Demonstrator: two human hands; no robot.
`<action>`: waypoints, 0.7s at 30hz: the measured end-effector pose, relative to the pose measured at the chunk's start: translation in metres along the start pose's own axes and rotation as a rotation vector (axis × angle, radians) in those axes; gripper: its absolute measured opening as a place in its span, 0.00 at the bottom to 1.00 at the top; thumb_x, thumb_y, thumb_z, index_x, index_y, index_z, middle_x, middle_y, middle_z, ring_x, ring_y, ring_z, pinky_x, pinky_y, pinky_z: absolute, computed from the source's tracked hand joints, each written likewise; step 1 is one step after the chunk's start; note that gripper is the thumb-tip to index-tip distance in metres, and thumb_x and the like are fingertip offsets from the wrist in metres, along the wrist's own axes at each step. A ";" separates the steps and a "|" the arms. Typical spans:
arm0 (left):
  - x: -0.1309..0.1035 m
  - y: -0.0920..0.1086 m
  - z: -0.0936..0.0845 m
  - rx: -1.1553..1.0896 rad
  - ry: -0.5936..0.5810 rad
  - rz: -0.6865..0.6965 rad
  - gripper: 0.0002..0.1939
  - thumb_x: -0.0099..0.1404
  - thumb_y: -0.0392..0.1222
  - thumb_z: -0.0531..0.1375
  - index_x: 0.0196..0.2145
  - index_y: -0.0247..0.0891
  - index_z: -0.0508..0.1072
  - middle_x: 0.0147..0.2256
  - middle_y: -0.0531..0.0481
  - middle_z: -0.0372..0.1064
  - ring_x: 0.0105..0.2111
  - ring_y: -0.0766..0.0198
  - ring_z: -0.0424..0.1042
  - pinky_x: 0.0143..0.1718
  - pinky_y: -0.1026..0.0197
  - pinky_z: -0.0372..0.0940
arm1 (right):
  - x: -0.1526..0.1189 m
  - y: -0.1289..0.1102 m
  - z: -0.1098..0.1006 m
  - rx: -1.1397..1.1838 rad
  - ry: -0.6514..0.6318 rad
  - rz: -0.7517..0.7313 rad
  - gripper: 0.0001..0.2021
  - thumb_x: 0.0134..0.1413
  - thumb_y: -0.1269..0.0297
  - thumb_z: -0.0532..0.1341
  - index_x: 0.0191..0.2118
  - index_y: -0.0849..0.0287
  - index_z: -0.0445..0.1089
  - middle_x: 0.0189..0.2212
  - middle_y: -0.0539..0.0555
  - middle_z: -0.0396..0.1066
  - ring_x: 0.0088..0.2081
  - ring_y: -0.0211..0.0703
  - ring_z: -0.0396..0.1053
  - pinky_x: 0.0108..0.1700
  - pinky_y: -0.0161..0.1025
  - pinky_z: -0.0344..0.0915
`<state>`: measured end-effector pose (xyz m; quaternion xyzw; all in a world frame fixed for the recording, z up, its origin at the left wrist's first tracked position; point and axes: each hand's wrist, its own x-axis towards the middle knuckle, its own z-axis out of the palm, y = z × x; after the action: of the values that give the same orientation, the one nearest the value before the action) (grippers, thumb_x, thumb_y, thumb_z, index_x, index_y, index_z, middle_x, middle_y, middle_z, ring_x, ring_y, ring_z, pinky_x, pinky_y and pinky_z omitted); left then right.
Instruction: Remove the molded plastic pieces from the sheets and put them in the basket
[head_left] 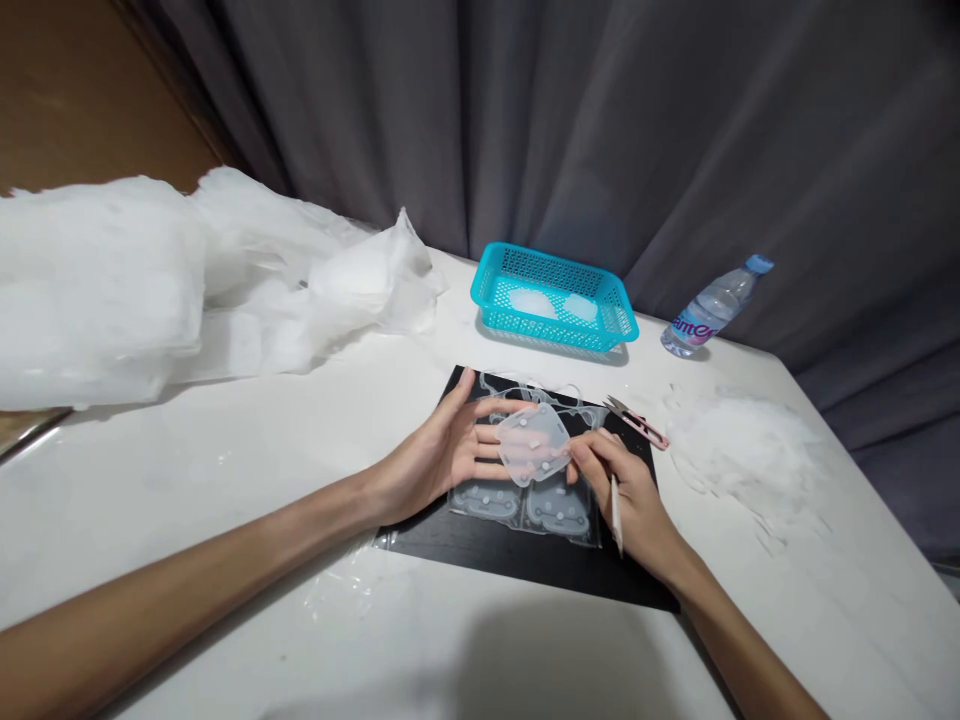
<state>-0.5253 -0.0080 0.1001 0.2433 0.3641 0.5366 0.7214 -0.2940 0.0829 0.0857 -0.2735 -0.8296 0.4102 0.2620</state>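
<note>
My right hand (626,490) pinches the edge of a translucent, rounded-square plastic piece (534,445) dotted with small round bumps. A slim pale stick-like tool (616,515) is tucked in the same hand, its kind unclear. Behind the plastic piece, my left hand (465,440) is open with palm up and fingers stretched out; whether the fingers touch it I cannot tell. Below both hands, a clear molded plastic sheet (559,510) with similar rounded shapes lies on a black mat (495,555). Pink-handled thread snips (637,422) rest at the mat's upper right edge.
A turquoise perforated basket (555,335) at the back holds a few translucent pieces. To its right stands a water bottle (709,312). A pile of clear plastic scraps (757,445) lies at right. Large white plastic bags (97,290) fill the left rear, before a grey curtain (555,120).
</note>
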 end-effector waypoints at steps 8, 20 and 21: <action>-0.004 0.000 0.003 0.228 0.000 0.075 0.22 0.67 0.43 0.69 0.56 0.38 0.76 0.51 0.39 0.80 0.53 0.48 0.79 0.56 0.49 0.72 | -0.001 -0.003 -0.002 -0.137 0.035 -0.102 0.13 0.76 0.62 0.53 0.37 0.53 0.70 0.30 0.48 0.70 0.35 0.44 0.64 0.44 0.43 0.56; -0.003 0.000 -0.002 0.148 -0.064 0.074 0.16 0.72 0.38 0.64 0.57 0.38 0.73 0.54 0.36 0.78 0.54 0.47 0.79 0.58 0.45 0.72 | 0.007 0.017 -0.025 -0.502 0.324 -0.164 0.15 0.76 0.62 0.50 0.41 0.56 0.72 0.31 0.52 0.73 0.35 0.48 0.65 0.41 0.45 0.55; -0.003 0.001 -0.002 0.152 -0.056 0.067 0.16 0.72 0.38 0.64 0.56 0.38 0.73 0.54 0.36 0.78 0.53 0.47 0.79 0.57 0.47 0.73 | 0.008 0.021 -0.028 -0.527 0.351 -0.140 0.16 0.76 0.62 0.50 0.40 0.56 0.72 0.30 0.53 0.73 0.34 0.48 0.65 0.41 0.45 0.55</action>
<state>-0.5279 -0.0107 0.1006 0.3242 0.3751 0.5243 0.6923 -0.2766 0.1140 0.0847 -0.3409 -0.8661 0.1090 0.3490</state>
